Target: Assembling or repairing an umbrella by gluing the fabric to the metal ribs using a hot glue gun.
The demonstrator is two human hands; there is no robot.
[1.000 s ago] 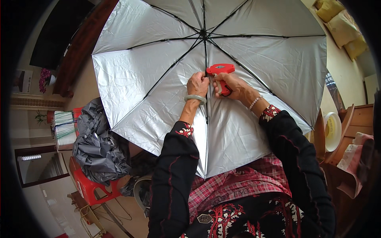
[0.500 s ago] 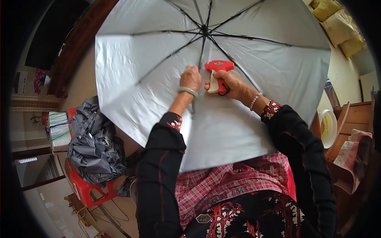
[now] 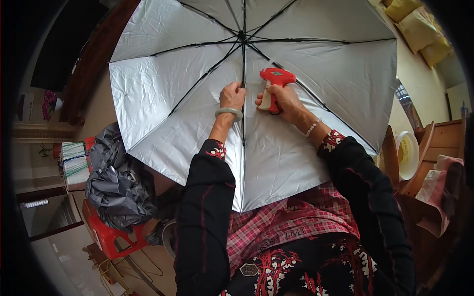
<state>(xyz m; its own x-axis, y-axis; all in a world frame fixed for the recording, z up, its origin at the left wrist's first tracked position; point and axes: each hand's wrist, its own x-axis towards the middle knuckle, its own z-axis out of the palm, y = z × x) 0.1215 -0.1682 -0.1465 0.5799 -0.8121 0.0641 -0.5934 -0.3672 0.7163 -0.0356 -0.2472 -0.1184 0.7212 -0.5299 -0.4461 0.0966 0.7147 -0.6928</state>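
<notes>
An opened umbrella (image 3: 163,84) lies in front of me with its silver inner side up. Black ribs spread from the hub (image 3: 242,36) at the top. My left hand (image 3: 231,96) is closed around the near rib (image 3: 243,126), partway between hub and edge; the fingertips are partly hidden. A pale bangle circles that wrist. In my right hand (image 3: 288,102) is a red and white tagging gun (image 3: 278,76), gripped by its handle just right of the rib. Its nose points left and stays apart from my left hand. A beaded bracelet is on the right wrist.
Crumpled dark grey fabric (image 3: 118,185) lies over a red plastic stool (image 3: 111,241) on the left. To the right stand a white bucket (image 3: 408,155) and wooden furniture (image 3: 442,143). Yellow cushions (image 3: 419,29) are at the far right. Pink checked cloth (image 3: 296,222) covers my lap.
The umbrella has shifted left and turned, so the near rib now runs almost straight toward me. My left hand moved slightly left with it. The tagging gun has tilted a little, still in my right hand.
</notes>
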